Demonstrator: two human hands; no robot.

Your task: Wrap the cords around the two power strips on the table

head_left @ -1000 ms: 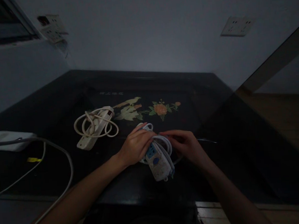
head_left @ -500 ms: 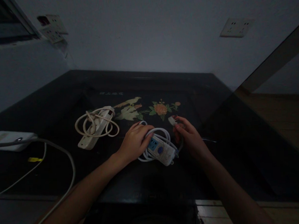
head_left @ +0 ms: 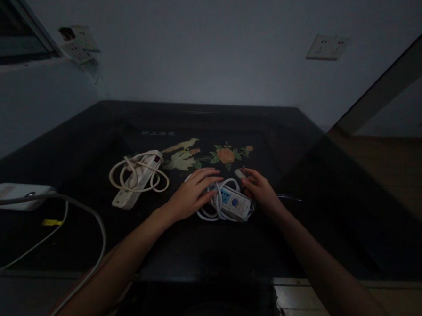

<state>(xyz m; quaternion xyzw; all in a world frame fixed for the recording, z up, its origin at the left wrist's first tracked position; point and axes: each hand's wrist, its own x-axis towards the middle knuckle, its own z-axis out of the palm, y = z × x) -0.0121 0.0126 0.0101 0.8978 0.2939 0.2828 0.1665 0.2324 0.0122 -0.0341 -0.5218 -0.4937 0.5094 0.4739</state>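
Note:
A white power strip (head_left: 241, 207) with blue sockets and a round blue switch lies on the dark table near its front edge. Its pale cord (head_left: 218, 202) is looped around it. Over the left end of the strip and its loops rests my left hand (head_left: 191, 194), fingers spread and not gripping. My right hand (head_left: 258, 186) is just right of the strip, thumb and fingers closed on the cord's plug (head_left: 239, 173). To the left lies another white power strip (head_left: 137, 180) with its own cord coiled on top.
A white box-shaped device (head_left: 20, 195) sits at the table's left, with a grey cable (head_left: 90, 214) running from it past my left forearm. A yellow tag (head_left: 52, 222) is close by. Wall sockets (head_left: 327, 46) are at the back, above the dark table (head_left: 202, 257).
The held power strip has been laid flat and turned. My left hand has loosened and spread its fingers. The plug has come into view in my right hand, which has lowered slightly since.

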